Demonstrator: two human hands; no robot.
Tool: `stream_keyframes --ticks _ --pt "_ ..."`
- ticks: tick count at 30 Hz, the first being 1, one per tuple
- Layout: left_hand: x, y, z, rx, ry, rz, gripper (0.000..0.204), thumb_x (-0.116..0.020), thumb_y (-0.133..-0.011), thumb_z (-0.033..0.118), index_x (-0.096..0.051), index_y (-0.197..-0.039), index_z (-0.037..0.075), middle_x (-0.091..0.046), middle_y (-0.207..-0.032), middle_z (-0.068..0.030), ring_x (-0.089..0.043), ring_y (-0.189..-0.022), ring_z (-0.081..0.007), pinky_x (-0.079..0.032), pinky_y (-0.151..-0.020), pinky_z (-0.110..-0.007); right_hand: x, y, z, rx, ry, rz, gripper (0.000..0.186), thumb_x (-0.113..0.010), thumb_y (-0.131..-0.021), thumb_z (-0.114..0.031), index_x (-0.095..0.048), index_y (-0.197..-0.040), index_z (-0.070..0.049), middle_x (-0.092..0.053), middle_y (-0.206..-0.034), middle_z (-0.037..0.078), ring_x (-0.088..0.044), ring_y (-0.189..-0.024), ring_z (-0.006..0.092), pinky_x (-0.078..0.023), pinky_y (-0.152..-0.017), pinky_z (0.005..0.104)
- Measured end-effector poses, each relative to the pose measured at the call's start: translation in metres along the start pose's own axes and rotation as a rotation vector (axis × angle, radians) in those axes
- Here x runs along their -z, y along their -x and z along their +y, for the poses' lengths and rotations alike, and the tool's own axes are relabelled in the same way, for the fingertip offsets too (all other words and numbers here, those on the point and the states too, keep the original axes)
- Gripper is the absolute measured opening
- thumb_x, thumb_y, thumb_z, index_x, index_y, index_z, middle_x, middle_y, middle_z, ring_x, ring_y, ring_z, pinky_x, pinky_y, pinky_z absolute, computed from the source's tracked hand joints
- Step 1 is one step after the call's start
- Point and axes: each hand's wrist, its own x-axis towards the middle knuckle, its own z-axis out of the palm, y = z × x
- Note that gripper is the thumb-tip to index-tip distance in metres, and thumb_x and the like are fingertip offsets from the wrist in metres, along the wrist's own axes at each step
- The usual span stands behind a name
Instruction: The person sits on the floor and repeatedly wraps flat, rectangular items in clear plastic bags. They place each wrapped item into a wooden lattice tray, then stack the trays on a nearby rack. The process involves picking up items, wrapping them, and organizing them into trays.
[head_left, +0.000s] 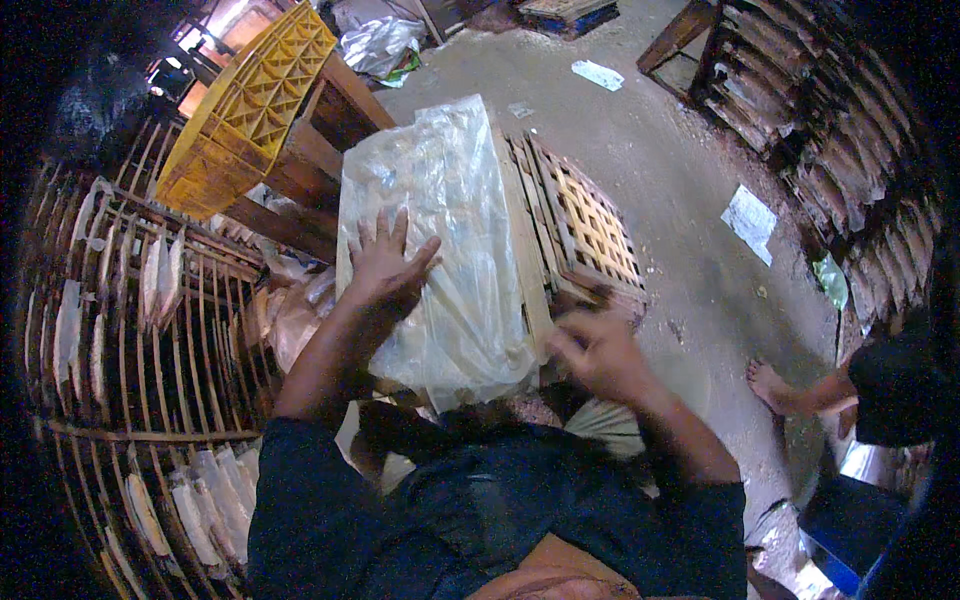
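My left hand point(390, 262) lies with its fingers spread on a clear, wrinkled plastic sheet point(455, 200). The sheet covers a pale flat surface in front of me, and a faint lattice pattern shows through its upper part. At the right edge of that surface is my right hand point(603, 352), smeared by motion. Its fingers look bent, but whether they grip anything I cannot make out. Just beyond it, several wooden lattice frames point(590, 215) lean against the right side of the covered surface.
A yellow plastic crate point(250, 120) rests on wooden pieces at the far left. Slatted wooden racks point(150, 330) holding pale sheets fill the left. More stacked racks point(830, 150) stand at the right. Paper scraps point(750, 222) lie on the floor. Another person's foot point(770, 388) shows at right.
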Motion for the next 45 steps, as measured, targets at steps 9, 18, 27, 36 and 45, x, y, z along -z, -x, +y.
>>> stream_keyframes --ticks 9,18,27,36,45 --pt "-0.017 0.018 -0.033 -0.211 0.073 0.065 0.092 -0.045 -0.088 0.071 -0.025 -0.154 0.009 -0.014 -0.161 -0.0211 -0.001 -0.147 -0.0482 0.001 -0.116 -0.061 0.014 -0.138 0.110 -0.414 0.188 0.151 0.045 -0.062 -0.088 -0.039 -0.067 -0.100 0.003 -0.069 -0.091 0.018 -0.065 -0.083 0.0247 -0.050 -0.076 0.0370" --pt "-0.050 0.151 -0.037 -0.146 0.052 0.063 0.090 -0.037 -0.087 0.077 -0.026 -0.155 0.018 -0.012 -0.163 -0.0127 0.000 -0.148 -0.0449 0.003 -0.115 -0.064 0.022 -0.165 0.188 -0.428 -0.124 0.205 0.045 -0.068 -0.084 -0.030 -0.064 -0.114 0.004 -0.067 -0.098 0.012 -0.061 -0.082 0.0192 -0.050 -0.073 0.0337" --pt "-0.050 0.149 -0.033 -0.123 0.073 0.067 0.092 -0.038 -0.085 0.078 -0.023 -0.156 0.021 -0.010 -0.164 -0.0100 0.002 -0.148 -0.0431 0.005 -0.115 -0.064 0.070 -0.171 0.187 -0.499 0.152 0.067 0.058 -0.078 -0.077 -0.048 -0.062 -0.108 -0.002 -0.063 -0.087 0.006 -0.056 -0.073 0.0171 -0.048 -0.067 0.0338" --pt "-0.058 0.150 -0.035 -0.135 0.110 0.122 0.092 -0.035 -0.085 0.079 -0.023 -0.156 0.022 -0.009 -0.164 -0.0098 0.003 -0.148 -0.0429 0.005 -0.114 -0.064 0.190 -0.073 0.169 -0.028 0.145 0.519 0.025 -0.065 -0.087 -0.030 -0.064 -0.089 -0.005 -0.059 -0.071 0.003 -0.055 -0.056 0.0171 -0.045 -0.051 0.0351" --pt "-0.055 0.157 -0.043 -0.135 0.192 0.112 0.095 -0.036 -0.085 0.079 -0.023 -0.155 0.017 -0.010 -0.163 -0.0127 0.003 -0.148 -0.0445 0.006 -0.115 -0.062 0.192 -0.003 -0.005 0.183 0.261 0.887 0.015 -0.055 -0.094 -0.011 -0.065 -0.102 -0.003 -0.062 -0.076 0.002 -0.055 -0.061 0.0109 -0.043 -0.054 0.0271"
